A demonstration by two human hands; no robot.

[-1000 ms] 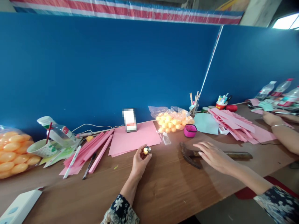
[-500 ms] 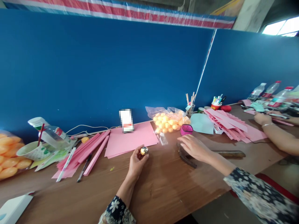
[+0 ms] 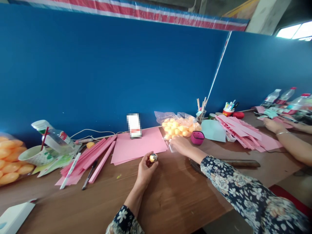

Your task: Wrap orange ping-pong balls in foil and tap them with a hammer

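Note:
My left hand (image 3: 145, 170) is closed around a small shiny gold-and-silver ball (image 3: 153, 158), pinched between thumb and fingers above the table. My right hand (image 3: 181, 145) reaches across to the front of the bag of orange balls (image 3: 179, 126). Its fingers are together and pointing down on a small clear plastic packet (image 3: 171, 148), which they mostly cover. Just right of that hand stands a magenta cup-like holder (image 3: 197, 137). Under my right forearm lies a hammer-like tool with a wooden handle (image 3: 243, 163), its dark curved head partly hidden by the sleeve.
Pink sheets (image 3: 138, 146) lie ahead, with a blurred phone-like object (image 3: 135, 126) upright behind. Pink strips (image 3: 91, 154), a white marker (image 3: 70, 170), a paper cup (image 3: 36, 156) and a bottle (image 3: 55, 139) are left. At right are folded pink papers (image 3: 240, 130) and another person's arm (image 3: 292, 143).
My right hand has moved left and forward, from above the tool's head to the clear packet. My left hand still holds the ball. The view has shifted slightly.

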